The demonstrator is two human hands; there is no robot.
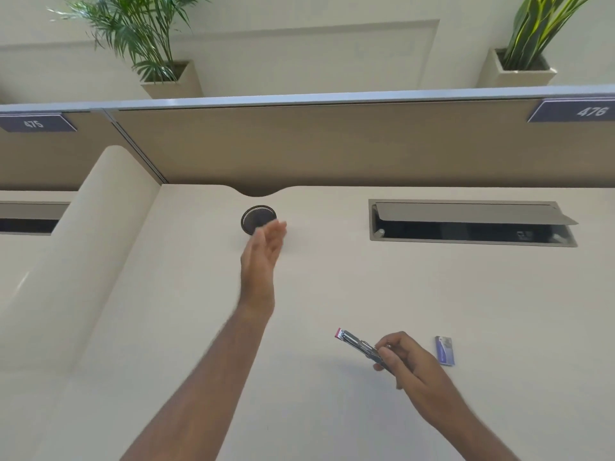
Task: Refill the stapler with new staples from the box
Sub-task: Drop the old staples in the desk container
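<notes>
Stapler (357,345) gripped in right hand (407,359); staple box (444,350) just beside.

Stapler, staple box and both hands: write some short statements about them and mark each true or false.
1. The right hand holds the stapler. True.
2. The staple box is in the left hand. False: it lies on the desk, beside the right hand.
3. The left hand is open and holds nothing. True.
4. The stapler rests flat on the desk. False: it is held above it.
5. The desk's cable hatch is shut. False: its flap is raised.
</notes>
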